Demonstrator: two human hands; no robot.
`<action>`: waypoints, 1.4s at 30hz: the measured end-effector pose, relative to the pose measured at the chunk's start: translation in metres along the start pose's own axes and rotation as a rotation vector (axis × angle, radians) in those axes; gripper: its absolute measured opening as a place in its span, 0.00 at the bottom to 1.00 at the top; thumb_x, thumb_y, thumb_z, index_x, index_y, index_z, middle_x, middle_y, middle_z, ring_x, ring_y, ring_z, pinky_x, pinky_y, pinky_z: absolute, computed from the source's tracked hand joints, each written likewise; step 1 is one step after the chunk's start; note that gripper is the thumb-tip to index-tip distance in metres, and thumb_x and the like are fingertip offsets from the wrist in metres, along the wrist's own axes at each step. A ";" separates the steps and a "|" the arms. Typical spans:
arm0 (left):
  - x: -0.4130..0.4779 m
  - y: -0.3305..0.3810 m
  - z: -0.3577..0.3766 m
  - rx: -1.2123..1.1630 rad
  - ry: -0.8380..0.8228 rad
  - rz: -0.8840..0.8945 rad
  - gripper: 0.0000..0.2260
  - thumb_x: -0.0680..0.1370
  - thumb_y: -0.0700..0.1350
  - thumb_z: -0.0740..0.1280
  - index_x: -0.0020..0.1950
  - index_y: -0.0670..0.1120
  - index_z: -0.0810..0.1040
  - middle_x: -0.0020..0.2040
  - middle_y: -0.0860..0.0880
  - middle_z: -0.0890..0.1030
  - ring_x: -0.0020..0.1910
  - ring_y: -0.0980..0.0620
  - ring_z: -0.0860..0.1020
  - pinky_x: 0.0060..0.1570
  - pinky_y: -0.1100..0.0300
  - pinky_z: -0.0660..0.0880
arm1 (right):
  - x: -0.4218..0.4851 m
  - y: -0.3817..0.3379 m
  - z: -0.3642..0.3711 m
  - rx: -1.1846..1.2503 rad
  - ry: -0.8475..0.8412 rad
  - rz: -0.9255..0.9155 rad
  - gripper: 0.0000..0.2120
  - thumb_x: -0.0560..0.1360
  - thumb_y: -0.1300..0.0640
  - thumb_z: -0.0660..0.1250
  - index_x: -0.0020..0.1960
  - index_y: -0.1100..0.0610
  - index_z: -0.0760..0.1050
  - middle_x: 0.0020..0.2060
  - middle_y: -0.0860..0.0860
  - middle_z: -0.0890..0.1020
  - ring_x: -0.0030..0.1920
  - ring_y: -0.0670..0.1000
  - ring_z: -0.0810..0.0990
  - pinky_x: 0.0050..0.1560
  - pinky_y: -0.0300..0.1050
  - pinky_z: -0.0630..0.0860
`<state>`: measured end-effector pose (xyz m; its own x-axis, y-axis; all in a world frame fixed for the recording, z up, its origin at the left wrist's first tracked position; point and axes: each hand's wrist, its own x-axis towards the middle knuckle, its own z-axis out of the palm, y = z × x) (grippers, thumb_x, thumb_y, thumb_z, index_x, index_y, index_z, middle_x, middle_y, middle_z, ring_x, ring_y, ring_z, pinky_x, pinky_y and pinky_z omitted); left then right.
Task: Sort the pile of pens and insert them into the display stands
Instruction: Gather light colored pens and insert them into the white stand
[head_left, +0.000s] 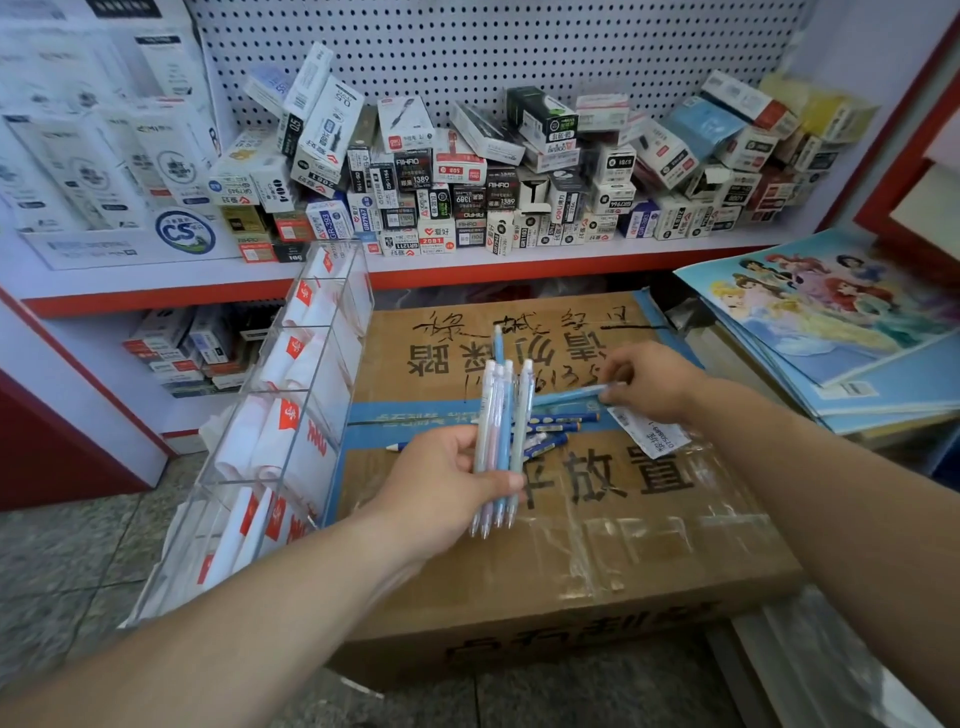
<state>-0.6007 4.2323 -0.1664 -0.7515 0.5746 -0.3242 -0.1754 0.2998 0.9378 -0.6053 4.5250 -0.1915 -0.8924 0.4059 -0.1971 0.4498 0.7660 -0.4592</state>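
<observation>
My left hand (447, 483) grips a bunch of several pastel pens (501, 441), white, pink and blue, held upright with their tips down over the cardboard box (649, 545). My right hand (652, 382) pinches one light blue pen (569, 396) that lies nearly level above the pile. The pile of dark blue pens (556, 428) rests on the box between my hands, and one more dark blue pen (397, 446) lies apart at the left. A clear acrylic display stand (291, 415) with several compartments leans against the box's left side.
A white label slip (649, 431) on clear wrap lies under my right wrist. Behind the box a red-edged shelf (467, 270) carries many small pen boxes. Picture books (831, 322) are stacked at the right. Tiled floor lies at the left and front.
</observation>
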 end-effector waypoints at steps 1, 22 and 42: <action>0.001 0.000 0.001 0.001 0.003 0.003 0.14 0.76 0.36 0.74 0.59 0.47 0.81 0.48 0.47 0.87 0.47 0.50 0.87 0.53 0.52 0.83 | -0.008 0.001 -0.004 0.065 0.006 -0.009 0.04 0.75 0.54 0.75 0.45 0.49 0.80 0.49 0.50 0.80 0.49 0.52 0.79 0.44 0.46 0.78; -0.048 0.057 0.125 0.062 -0.256 0.260 0.13 0.77 0.37 0.72 0.60 0.48 0.81 0.46 0.49 0.87 0.43 0.55 0.86 0.40 0.65 0.81 | -0.299 0.038 -0.089 0.640 0.561 0.094 0.02 0.76 0.59 0.74 0.46 0.56 0.83 0.35 0.54 0.85 0.36 0.51 0.83 0.39 0.44 0.81; -0.134 0.063 0.361 0.079 -0.682 0.306 0.13 0.76 0.35 0.73 0.60 0.45 0.81 0.49 0.46 0.87 0.48 0.49 0.86 0.54 0.48 0.83 | -0.561 0.143 -0.079 0.472 1.129 0.579 0.03 0.75 0.59 0.74 0.47 0.52 0.82 0.39 0.48 0.85 0.35 0.43 0.82 0.33 0.27 0.74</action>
<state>-0.2815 4.4490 -0.1086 -0.1944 0.9777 -0.0793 0.0436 0.0894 0.9950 -0.0375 4.4461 -0.0786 0.0379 0.9684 0.2466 0.4895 0.1972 -0.8494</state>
